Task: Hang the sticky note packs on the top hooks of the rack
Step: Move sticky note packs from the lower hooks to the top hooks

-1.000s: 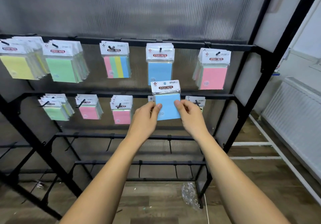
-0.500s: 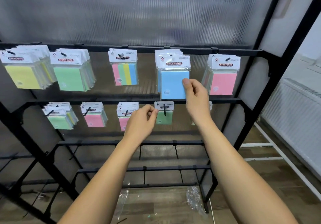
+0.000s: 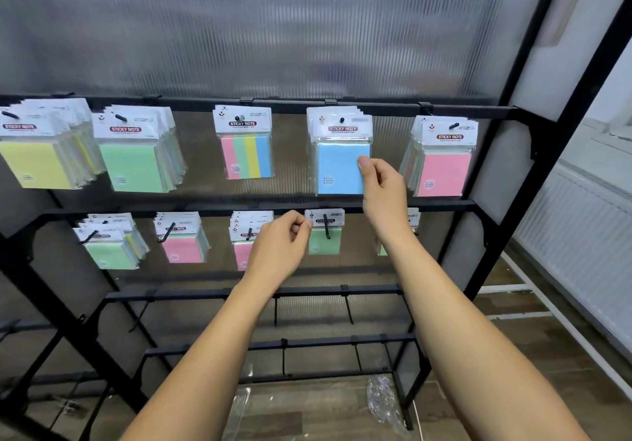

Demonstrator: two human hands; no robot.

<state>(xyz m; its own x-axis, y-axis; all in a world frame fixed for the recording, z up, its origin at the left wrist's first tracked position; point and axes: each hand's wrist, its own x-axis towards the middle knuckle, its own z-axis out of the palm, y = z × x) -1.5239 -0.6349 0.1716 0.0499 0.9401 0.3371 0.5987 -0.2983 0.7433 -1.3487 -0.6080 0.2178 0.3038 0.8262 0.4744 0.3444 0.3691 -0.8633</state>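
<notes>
Head view: ribbed translucent panel (image 3: 273, 30) fills the top of the frame, wood-look floor (image 3: 513, 355) at bottom right, white radiator (image 3: 581, 235) at the right edge. In front stands a black rack (image 3: 533, 153) w/ rows of hooks.

Top row, left to right across mid frame: yellow packs (image 3: 34, 163), green packs (image 3: 133, 163), one striped pack (image 3: 247, 156), blue pack (image 3: 340, 167), pink packs (image 3: 443, 170). That's 5 loaded hooks; the yellow, green, blue and pink ones each carry a stack, exact nr can't be told.

The blue pack's header hole sits over the hook tip, so it looks hung at the front of its stack. Right hand (image 3: 384, 190), centre right of frame, has its thumb on the pack's right edge and the other fingers curled behind — prob. steadying it so it seats square and doesn't swing.

Left hand (image 3: 280, 245), just below centre, fingers curled w/ thumb to fingertips near the second-row green pack (image 3: 325, 235); can't tell if it pinches anything. Prob. lined up there to take the next pack.

Second row: 6 hooks w/ packs, the rightmost mostly hidden by the right forearm. The lower two rows show bare hooks (image 3: 348, 307). Clear wrappers (image 3: 383, 403) on the floor at bottom centre, 2 visible.
</notes>
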